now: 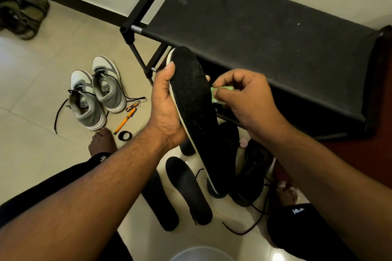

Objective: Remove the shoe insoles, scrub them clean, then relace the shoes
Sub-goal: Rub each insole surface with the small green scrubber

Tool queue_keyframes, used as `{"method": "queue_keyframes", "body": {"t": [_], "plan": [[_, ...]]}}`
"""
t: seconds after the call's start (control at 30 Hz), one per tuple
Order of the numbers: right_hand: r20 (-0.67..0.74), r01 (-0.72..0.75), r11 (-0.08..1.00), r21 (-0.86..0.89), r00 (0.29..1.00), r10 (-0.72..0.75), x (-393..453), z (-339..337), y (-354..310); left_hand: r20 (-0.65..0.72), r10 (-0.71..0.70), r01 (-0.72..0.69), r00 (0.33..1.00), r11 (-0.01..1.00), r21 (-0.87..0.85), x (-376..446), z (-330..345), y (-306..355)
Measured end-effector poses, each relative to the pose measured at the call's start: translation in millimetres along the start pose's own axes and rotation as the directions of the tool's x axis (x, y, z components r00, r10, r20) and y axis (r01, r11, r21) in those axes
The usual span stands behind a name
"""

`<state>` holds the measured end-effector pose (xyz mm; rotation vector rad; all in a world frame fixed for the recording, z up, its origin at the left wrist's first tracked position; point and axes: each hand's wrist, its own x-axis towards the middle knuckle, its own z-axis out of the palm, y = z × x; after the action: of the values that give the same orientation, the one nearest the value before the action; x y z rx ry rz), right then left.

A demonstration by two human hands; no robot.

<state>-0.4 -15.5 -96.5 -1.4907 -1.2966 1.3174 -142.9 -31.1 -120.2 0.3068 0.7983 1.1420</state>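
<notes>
Seen from above, a seated person holds a black knit shoe point(197, 99) up over a tiled floor point(38, 95). Their left hand point(167, 108) grasps it along its white-edged sole, thumb near the toe, likely turning the fabric side toward the other hand and keeping it steady. Their right hand point(246, 97) pinches a small green sponge point(220, 93) between fingertips and thumb, pressed against the shoe's side, apparently so it can scrub there.

On the floor between the person's legs lie two dark insoles point(187, 188), already out of their shoes and flat, within easy reach for cleaning. The second black shoe point(252, 176) rests just right of them, its black lace point(246, 229) trailing loose over the tiles.

Further left stands a pair of grey and white sneakers point(97, 95), side by side with laces undone, probably waiting their turn. Beside them lie an orange pen point(124, 122) and a black ring of tape point(125, 135). A black shoe rack point(254, 32) stands just behind the hands.

Relacing is not yet begun.
</notes>
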Motion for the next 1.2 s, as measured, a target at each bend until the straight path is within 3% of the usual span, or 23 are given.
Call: {"method": "queue_keyframes", "body": {"t": [0.1,0.2,0.3,0.53,0.67,0.77,0.83,0.93,1.07,1.2], "plan": [[0.086,0.093,0.994,-0.05,0.992,-0.088,-7,9,1,0.023,-0.049,0.049,0.999,0.999,-0.004,-4,3,-1],[0.236,0.291,0.956,-0.046,0.933,-0.273,-22,19,-2,0.007,-0.088,0.088,0.996,0.996,0.009,-7,4,-4],[0.211,0.4,0.901,-0.171,0.908,-0.363,-22,18,4,0.004,-0.102,0.101,0.995,0.995,0.012,-8,5,-7],[-0.037,0.174,0.906,-0.385,0.978,-0.204,9,-4,17,0.037,-0.132,0.133,0.991,0.991,-0.007,-8,6,-8],[-0.017,0.283,0.904,-0.321,0.952,-0.304,5,-1,8,0.044,-0.122,0.123,0.992,0.992,-0.03,-9,8,-3],[0.135,0.47,0.849,-0.24,0.883,-0.45,-11,10,1,0.049,-0.116,0.119,0.992,0.991,-0.066,-11,10,-3],[0.205,0.518,0.825,-0.226,0.853,-0.479,-18,15,2,0.035,-0.106,0.108,0.994,0.992,-0.064,-10,10,-4],[0.119,0.473,0.841,-0.262,0.881,-0.458,-12,11,8,0.043,-0.124,0.126,0.991,0.99,-0.068,-10,10,-4],[-0.064,0.25,0.913,-0.322,0.957,-0.284,9,-7,11,0.044,-0.124,0.126,0.991,0.991,-0.054,-9,10,-5],[-0.026,0.305,0.841,-0.447,0.935,-0.353,5,-3,13,0.032,-0.119,0.12,0.992,0.992,-0.04,-9,10,-5]]}}
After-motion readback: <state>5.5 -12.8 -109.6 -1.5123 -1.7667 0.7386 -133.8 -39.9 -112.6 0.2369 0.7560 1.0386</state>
